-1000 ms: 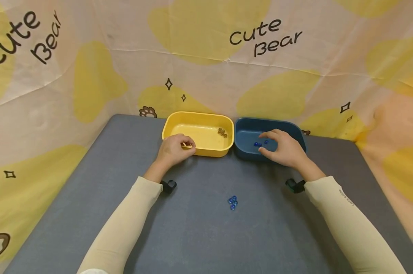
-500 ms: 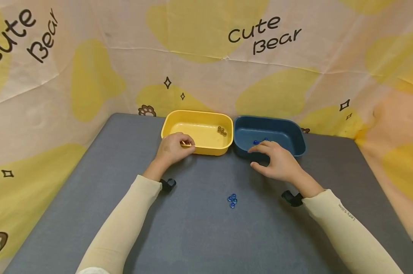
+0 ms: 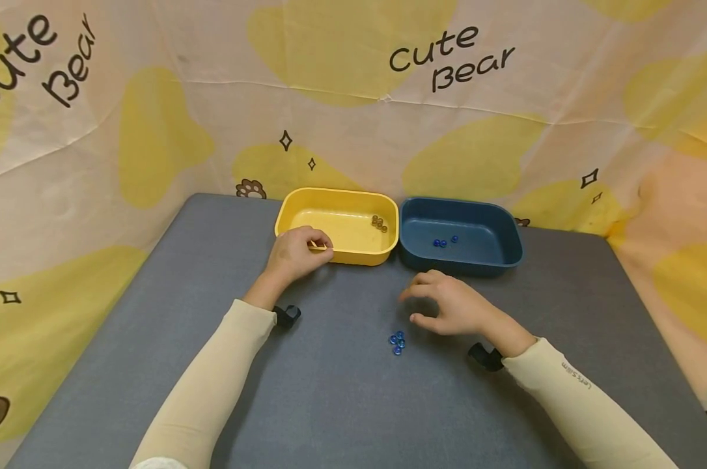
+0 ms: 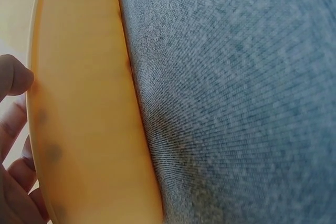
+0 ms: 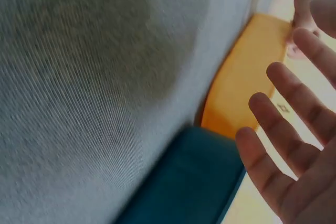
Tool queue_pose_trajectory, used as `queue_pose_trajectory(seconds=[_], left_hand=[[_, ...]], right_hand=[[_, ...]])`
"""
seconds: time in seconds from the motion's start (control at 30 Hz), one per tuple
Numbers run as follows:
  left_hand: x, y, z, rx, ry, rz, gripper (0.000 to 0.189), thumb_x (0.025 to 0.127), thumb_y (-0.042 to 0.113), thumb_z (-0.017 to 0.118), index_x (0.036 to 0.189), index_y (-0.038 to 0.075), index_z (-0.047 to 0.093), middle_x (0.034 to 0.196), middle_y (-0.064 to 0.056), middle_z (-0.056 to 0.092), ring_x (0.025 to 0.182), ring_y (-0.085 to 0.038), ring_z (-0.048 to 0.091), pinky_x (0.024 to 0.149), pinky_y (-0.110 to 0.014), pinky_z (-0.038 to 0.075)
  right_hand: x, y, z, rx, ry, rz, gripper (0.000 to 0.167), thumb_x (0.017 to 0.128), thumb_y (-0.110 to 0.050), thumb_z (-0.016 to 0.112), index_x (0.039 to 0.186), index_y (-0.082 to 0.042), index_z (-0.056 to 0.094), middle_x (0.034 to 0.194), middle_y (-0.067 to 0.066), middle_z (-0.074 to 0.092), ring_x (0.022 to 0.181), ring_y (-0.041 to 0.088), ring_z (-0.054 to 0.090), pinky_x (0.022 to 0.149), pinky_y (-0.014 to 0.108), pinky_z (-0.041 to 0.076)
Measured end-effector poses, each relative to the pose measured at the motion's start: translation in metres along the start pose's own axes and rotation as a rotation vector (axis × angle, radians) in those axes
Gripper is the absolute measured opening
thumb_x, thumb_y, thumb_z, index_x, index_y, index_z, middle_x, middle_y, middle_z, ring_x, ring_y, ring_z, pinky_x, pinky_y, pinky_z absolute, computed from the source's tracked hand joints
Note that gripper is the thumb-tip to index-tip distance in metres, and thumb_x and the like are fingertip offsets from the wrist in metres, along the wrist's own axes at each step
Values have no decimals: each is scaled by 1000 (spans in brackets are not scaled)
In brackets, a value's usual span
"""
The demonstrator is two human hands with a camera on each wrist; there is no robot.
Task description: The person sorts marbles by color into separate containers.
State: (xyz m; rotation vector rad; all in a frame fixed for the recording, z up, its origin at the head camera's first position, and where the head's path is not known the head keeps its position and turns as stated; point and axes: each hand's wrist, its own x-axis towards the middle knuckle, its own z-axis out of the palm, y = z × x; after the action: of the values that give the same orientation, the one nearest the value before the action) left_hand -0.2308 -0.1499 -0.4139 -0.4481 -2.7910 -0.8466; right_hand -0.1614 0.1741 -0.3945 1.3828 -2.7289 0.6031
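Note:
My left hand (image 3: 297, 253) holds the front left rim of the yellow plastic bin (image 3: 362, 258), its fingers over the inside. In the left wrist view the thumb (image 4: 20, 77) lies at the rim of that bin. My right hand (image 3: 450, 303) hovers over the table in front of the blue bin (image 3: 485, 238), fingers loosely bent and nothing between them. Just left and below it lies a small cluster of glassy blue beads (image 3: 402, 343). Three more blue beads (image 3: 443, 243) sit inside the blue bin. Several brownish beads (image 3: 379, 223) lie at the yellow bin's right end.
Both bins stand side by side toward the back of the grey cloth-covered table (image 3: 342, 391). Behind them hangs a patterned fabric backdrop (image 3: 353, 130), which also runs down both sides. Each wrist wears a black strap (image 3: 485, 357).
My right hand has come out from over the blue bin and moved toward me and left, close to the beads on the table. The left hand has stayed at the yellow rim.

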Motion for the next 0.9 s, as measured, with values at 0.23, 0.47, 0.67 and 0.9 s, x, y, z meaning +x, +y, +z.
queue_pose_trajectory(seconds=[0.23,0.47,0.67,0.9], left_hand=[[0,0,1,3,2,-5,7,78,32,66,78,26,70,85,7,66,80,-11,60,74,-31,47],[1,-2,2,1,2,-1,7,79,32,67,79,26,70,85,6,66,80,-11,60,75,-31,47],[1,-2,2,1,4,-3,7,78,32,66,78,26,70,84,7,66,79,-11,60,74,-31,47],[1,-2,2,-2,7,6,6,78,32,66,78,27,70,84,7,66,79,-11,60,74,-31,47]], right_hand=[[2,-5,12,-14,-95,-82,23,82,-21,72,105,-20,71,102,-6,63,95,13,55,83,34,49],[3,-7,22,-49,-118,-117,19,80,-19,73,99,-22,72,97,-5,62,89,13,54,80,32,48],[4,-7,28,-79,-131,-119,18,80,-19,73,97,-25,72,99,-6,62,90,13,54,81,33,49],[3,-7,31,-106,-136,-117,17,80,-18,74,95,-26,73,99,-6,62,92,14,55,81,35,49]])
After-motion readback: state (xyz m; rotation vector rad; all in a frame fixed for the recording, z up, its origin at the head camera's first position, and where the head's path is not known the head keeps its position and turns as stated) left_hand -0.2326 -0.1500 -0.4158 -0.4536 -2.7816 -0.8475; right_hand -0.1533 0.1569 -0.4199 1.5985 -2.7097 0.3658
